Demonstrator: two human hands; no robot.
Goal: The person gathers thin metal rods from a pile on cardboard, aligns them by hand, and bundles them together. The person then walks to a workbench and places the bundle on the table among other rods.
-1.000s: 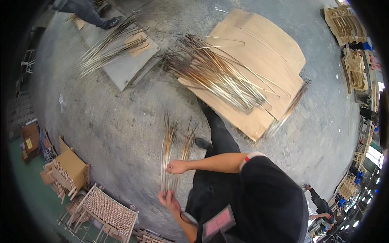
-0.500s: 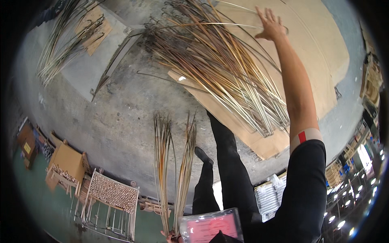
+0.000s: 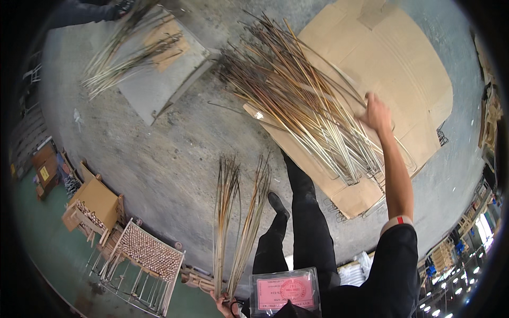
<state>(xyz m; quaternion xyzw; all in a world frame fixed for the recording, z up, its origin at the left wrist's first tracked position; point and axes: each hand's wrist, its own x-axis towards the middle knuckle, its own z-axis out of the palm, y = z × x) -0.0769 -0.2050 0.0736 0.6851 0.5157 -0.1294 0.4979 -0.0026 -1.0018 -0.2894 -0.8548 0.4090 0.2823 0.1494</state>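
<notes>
My left hand (image 3: pixel 227 306) is closed round the lower ends of two fanned bunches of long thin metal rods (image 3: pixel 227 222), which stand up with their dark tips pointing away from me. To the right, a large heap of similar rods (image 3: pixel 313 106), brown to silvery and with bent ends, lies slantwise on a sheet of cardboard (image 3: pixel 408 69). My right hand (image 3: pixel 375 114) is at the heap's right edge, its fingers curled round a metal rod that shows on both sides of the fist. How many rods it holds is hidden.
At the far left, more rods (image 3: pixel 127 69) lie over a grey board (image 3: pixel 138 100), beside another person's dark-gloved hand (image 3: pixel 124 8). A rack of stacked round pieces (image 3: pixel 148 249) and a cardboard box (image 3: pixel 93 204) stand at the lower left. My legs (image 3: pixel 305 212) are beside the heap.
My right hand has come nearer to me from the far cardboard, and its spread fingers have curled round a rod. The view has shifted; my left hand still holds its rods.
</notes>
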